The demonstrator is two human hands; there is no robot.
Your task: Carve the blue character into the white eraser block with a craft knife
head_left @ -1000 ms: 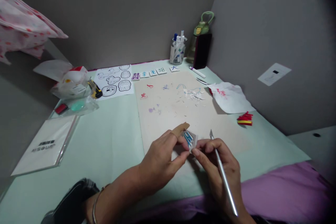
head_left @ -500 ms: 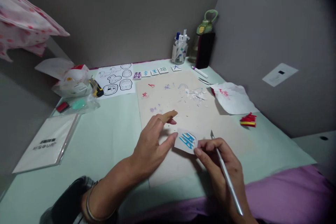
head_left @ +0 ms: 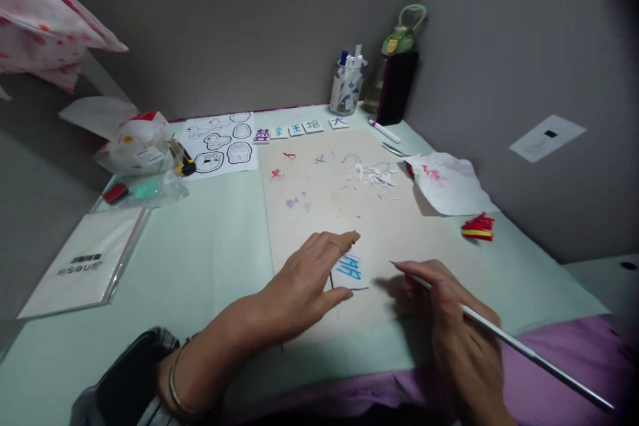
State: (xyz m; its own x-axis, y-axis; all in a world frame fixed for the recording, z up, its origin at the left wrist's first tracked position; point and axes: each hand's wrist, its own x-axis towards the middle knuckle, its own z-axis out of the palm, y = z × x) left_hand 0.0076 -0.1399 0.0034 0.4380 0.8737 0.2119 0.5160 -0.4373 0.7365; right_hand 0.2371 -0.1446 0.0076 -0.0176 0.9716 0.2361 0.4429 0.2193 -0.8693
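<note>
A small white square piece (head_left: 355, 274) with blue character strokes lies on the beige mat (head_left: 309, 326). My left hand (head_left: 312, 279) reaches over it, thumb at its near edge and fingers along its far side, partly covering it. A tan covering wraps the index finger. The fingers are spread, not closed round anything. In my right hand (head_left: 462, 333) is a craft knife with a slim silver handle (head_left: 536, 351), gripped like a pen. Its tip points left, a short way right of the piece and apart from it.
White shavings (head_left: 377, 176) lie on the mat. Behind are several character tiles (head_left: 296, 130), a pen cup (head_left: 347, 88) and a green bottle (head_left: 397, 40). Crumpled paper (head_left: 449, 186) and red-yellow strips (head_left: 478, 227) are at right. A yellow-black cutter (head_left: 184, 161) is at left.
The white piece has gone from between both hands down onto the mat. My right hand has let go of it and moved right, turning the knife's tip leftward. My left hand has moved right over it.
</note>
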